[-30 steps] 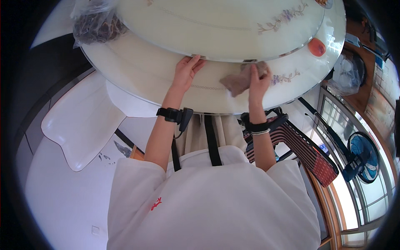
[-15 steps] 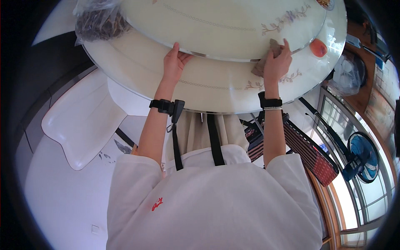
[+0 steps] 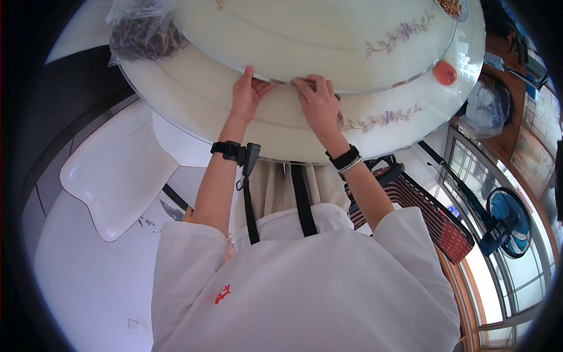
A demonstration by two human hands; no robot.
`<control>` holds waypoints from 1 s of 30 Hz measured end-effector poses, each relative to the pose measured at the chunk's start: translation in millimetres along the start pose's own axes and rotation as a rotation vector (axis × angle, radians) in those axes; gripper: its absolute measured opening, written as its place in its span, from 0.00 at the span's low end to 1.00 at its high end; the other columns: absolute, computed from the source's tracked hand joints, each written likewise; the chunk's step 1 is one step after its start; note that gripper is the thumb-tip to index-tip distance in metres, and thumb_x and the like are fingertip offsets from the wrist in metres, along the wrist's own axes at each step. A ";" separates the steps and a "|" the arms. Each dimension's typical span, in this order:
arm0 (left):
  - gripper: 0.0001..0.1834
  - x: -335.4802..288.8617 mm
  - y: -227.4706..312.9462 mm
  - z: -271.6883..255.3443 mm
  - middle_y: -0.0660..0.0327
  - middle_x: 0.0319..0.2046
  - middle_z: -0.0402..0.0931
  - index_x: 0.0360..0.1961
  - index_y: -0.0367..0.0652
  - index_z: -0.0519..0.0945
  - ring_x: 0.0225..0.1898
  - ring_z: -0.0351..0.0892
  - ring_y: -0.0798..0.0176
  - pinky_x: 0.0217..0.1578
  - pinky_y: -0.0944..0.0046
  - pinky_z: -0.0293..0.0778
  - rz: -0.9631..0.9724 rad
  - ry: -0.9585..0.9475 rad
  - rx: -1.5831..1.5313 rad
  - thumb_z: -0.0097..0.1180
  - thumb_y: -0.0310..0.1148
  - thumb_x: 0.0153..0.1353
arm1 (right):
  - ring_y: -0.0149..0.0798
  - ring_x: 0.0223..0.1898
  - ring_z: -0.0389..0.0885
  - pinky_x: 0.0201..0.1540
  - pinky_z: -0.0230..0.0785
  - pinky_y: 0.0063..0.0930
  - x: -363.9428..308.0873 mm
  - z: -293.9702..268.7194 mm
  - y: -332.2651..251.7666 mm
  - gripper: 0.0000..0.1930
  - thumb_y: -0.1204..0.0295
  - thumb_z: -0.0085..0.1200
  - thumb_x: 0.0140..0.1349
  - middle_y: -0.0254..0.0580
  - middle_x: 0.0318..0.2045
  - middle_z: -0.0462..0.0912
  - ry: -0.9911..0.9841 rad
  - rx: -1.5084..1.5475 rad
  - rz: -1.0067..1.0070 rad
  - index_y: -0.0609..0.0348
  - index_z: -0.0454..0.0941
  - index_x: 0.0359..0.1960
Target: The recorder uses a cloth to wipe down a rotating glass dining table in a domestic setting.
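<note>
A round cream turntable (image 3: 305,41) with a shiny metal rim and floral print sits on the larger round cream tabletop (image 3: 193,88). My left hand (image 3: 246,97) grips the turntable's near rim, thumb up against the edge and fingers partly beneath it. Just right of it, my right hand (image 3: 321,108) pinches a grey-brown cloth (image 3: 340,119) against the same rim. Most of the cloth is hidden under that hand; a bit shows by the knuckles.
A clear plastic bag (image 3: 146,35) of dark contents lies at the tabletop's left. To the right are a red-orange round object (image 3: 444,73) and a bowl of small brown pieces (image 3: 453,8). A white chair (image 3: 117,170), a striped folding chair (image 3: 422,205) and a blue fan (image 3: 509,223) stand around.
My right hand has slid left along the rim with the cloth, ending close beside my left hand. The left hand has barely moved. More of the bowl at the far right shows.
</note>
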State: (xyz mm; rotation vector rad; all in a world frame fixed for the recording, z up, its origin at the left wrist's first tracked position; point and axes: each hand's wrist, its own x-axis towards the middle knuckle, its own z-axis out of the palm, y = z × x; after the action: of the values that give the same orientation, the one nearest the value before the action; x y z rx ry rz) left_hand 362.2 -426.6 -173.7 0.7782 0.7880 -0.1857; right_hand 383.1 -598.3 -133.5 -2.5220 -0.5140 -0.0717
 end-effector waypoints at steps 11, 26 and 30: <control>0.23 1.2 -6.6 -4.8 0.53 0.32 0.76 0.38 0.34 0.71 0.32 0.78 0.62 0.34 0.65 0.78 0.051 0.044 0.015 0.48 0.48 0.60 | 0.42 0.30 0.71 0.31 0.67 0.34 12.7 -57.9 75.3 0.10 0.77 0.52 0.47 0.42 0.28 0.68 -0.027 -0.138 0.239 0.50 0.79 0.32; 0.20 2.0 -9.1 -3.6 0.60 0.26 0.73 0.34 0.35 0.72 0.27 0.76 0.66 0.33 0.66 0.78 0.025 0.075 0.033 0.49 0.46 0.60 | 0.45 0.31 0.74 0.32 0.70 0.34 19.4 -53.5 62.7 0.10 0.76 0.51 0.46 0.43 0.31 0.69 -0.136 -0.004 0.349 0.52 0.80 0.33; 0.21 1.1 -9.6 0.3 0.58 0.28 0.74 0.35 0.35 0.72 0.27 0.76 0.66 0.33 0.66 0.78 0.032 0.118 0.031 0.48 0.46 0.61 | 0.45 0.30 0.73 0.33 0.69 0.35 17.6 -45.8 59.0 0.10 0.76 0.51 0.46 0.43 0.30 0.68 -0.103 -0.032 0.357 0.54 0.80 0.32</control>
State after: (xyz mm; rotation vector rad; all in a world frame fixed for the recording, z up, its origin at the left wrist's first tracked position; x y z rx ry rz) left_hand 359.0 -433.5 -179.7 0.8362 0.8854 -0.1246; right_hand 424.1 -662.2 -122.6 -2.6184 -0.0962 0.1857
